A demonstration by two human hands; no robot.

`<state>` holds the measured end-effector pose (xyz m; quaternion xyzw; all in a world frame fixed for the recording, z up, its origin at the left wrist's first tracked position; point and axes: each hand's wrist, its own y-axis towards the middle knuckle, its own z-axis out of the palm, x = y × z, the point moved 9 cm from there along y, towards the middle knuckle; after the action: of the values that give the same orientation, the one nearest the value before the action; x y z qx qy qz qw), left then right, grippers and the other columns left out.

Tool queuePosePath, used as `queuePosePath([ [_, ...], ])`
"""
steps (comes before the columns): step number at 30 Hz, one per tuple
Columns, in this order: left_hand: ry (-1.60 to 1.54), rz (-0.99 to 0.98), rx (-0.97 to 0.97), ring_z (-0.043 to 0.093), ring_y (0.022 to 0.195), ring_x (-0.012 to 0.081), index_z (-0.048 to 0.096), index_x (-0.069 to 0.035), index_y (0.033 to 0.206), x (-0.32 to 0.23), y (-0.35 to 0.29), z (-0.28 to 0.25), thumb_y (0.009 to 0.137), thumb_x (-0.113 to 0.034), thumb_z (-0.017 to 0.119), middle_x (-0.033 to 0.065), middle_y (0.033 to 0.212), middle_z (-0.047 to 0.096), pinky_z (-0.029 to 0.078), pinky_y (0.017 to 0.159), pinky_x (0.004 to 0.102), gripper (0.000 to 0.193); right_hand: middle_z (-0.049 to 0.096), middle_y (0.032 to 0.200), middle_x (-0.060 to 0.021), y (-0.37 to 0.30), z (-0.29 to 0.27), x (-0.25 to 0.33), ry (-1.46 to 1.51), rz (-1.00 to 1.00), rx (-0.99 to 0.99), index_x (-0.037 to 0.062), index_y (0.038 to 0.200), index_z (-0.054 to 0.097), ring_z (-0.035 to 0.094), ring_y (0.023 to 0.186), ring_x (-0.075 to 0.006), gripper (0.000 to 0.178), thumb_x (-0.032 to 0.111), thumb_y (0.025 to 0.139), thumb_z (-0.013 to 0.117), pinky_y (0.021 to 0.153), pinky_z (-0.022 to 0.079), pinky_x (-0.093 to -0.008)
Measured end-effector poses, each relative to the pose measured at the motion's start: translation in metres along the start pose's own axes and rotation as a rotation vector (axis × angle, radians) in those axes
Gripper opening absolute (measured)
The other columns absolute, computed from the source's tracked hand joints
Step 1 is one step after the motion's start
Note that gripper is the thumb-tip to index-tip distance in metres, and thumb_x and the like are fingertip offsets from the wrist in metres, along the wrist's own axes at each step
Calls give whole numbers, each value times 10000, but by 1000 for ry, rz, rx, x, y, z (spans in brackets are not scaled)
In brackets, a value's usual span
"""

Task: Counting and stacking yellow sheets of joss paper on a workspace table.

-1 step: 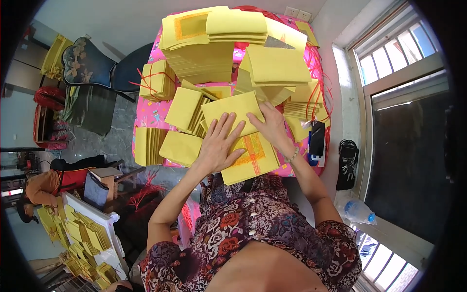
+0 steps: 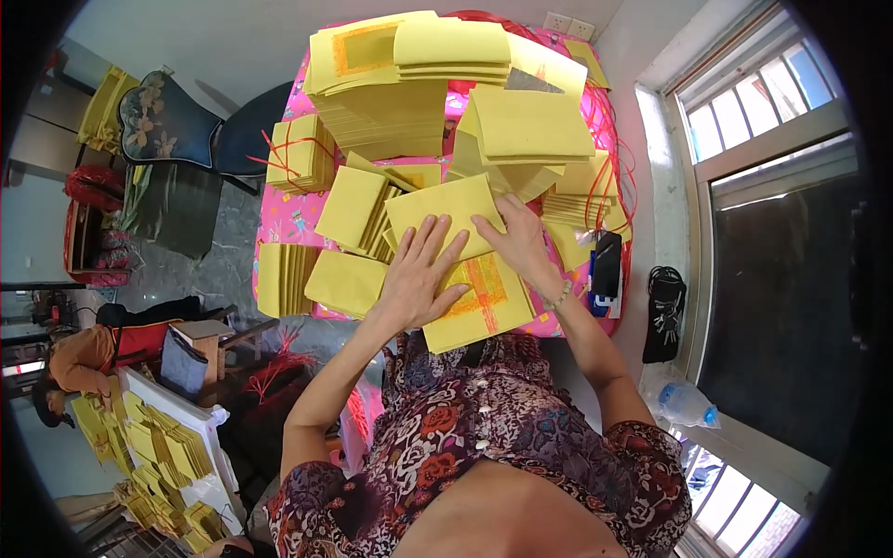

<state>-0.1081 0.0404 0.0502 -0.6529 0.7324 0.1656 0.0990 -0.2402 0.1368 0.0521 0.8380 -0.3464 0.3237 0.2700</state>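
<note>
My left hand (image 2: 415,284) lies flat with fingers spread, the fingertips on a folded yellow paper sheet (image 2: 446,206) and the thumb on the stack below it. That yellow paper stack (image 2: 465,325) has an orange-printed patch on top and sits at the table's near edge. At the folded sheet's right edge, my right hand (image 2: 526,244) has its thumb on top and its other fingers curled by the edge, partly hidden. Left of my hands are a folded yellow bundle (image 2: 346,283) and a standing yellow bundle (image 2: 286,279).
Tall yellow paper stacks (image 2: 391,121) fill the far part of the pink-covered table (image 2: 279,219). A red-tied bundle (image 2: 299,156) stands at the left. A black phone (image 2: 606,263) lies at the right edge, near a window (image 2: 772,316). Another person (image 2: 79,363) is at a paper-covered table, lower left.
</note>
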Motion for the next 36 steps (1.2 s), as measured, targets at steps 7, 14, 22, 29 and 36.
queuePosePath([
  [7, -12, 1, 25, 174, 1489, 405, 289, -149, 1557, 2, 2, 4, 936, -497, 557, 216, 1601, 219, 158, 1197, 536, 761, 598, 901, -184, 4, -1, -2, 12, 42, 22, -18, 947, 640, 623, 857, -375, 277, 235, 864, 715, 743, 503, -429],
  [14, 14, -1, 16, 188, 1486, 398, 308, -133, 1547, 2, 2, 4, 932, -485, 571, 213, 1594, 239, 166, 1198, 527, 756, 610, 900, -184, 7, 0, -6, -22, 133, 77, -24, 941, 655, 628, 861, -373, 289, 240, 846, 725, 753, 503, -431],
  [22, 43, 2, 21, 182, 1487, 398, 303, -136, 1551, 4, 3, 9, 940, -508, 549, 208, 1597, 237, 157, 1200, 525, 757, 598, 895, -185, 8, 3, -7, -50, 119, 78, -27, 953, 643, 623, 847, -380, 299, 236, 840, 730, 739, 499, -442],
  [29, 74, -2, 33, 169, 1492, 391, 314, -139, 1549, 7, 3, 14, 943, -555, 517, 203, 1604, 227, 146, 1203, 518, 763, 578, 916, -143, -13, -38, 34, -284, -188, -395, 38, 958, 610, 604, 812, -356, 282, 250, 832, 745, 684, 485, -442],
  [36, 92, 2, 45, 155, 1496, 393, 311, -134, 1552, 7, 3, 18, 932, -585, 518, 214, 1604, 219, 137, 1196, 536, 794, 572, 731, -76, -22, 10, 17, -127, -141, 97, 58, 818, 571, 592, 694, -264, 245, 213, 820, 761, 601, 460, -388],
])
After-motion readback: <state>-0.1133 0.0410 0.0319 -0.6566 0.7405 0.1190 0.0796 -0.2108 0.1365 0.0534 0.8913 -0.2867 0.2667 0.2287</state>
